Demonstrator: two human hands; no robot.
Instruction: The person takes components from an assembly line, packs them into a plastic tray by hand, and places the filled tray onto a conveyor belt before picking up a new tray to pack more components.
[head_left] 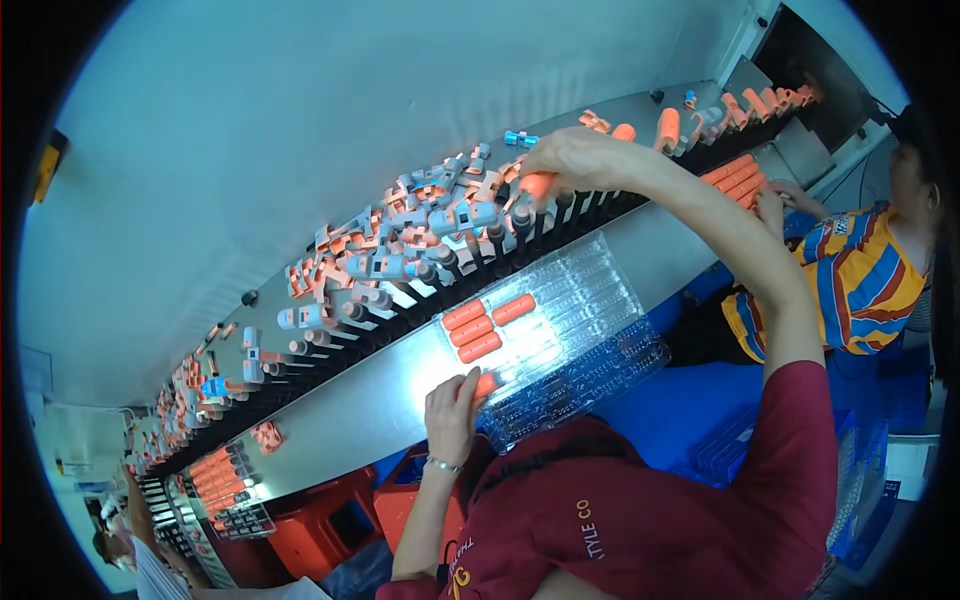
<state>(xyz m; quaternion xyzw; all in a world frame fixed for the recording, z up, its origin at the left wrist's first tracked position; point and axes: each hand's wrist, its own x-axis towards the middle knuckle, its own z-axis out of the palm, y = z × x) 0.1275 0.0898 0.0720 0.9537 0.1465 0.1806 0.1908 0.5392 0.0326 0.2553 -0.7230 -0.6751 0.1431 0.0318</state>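
My left hand (450, 415) is closed round an orange cylinder (485, 385), holding it at the near left part of a clear plastic tray (590, 290). Several orange cylinders (466, 333) lie side by side in the tray's left slots. Stretched out to the far side, my right hand (575, 158) grips another orange piece (537, 185) by the tops of the black posts; its lower end is partly hidden. Just left of that hand, a grey-and-orange clip (463, 218) sits near the posts, among a heap of loose grey, orange and blue clips (400, 215).
A long row of black posts (480, 260) runs along the grey bench (350, 400). At right, a co-worker in a striped shirt (835, 275) handles orange cylinders (735, 180). Red stools (325, 525) stand at lower left, near another filled tray (222, 480). More people work at far left.
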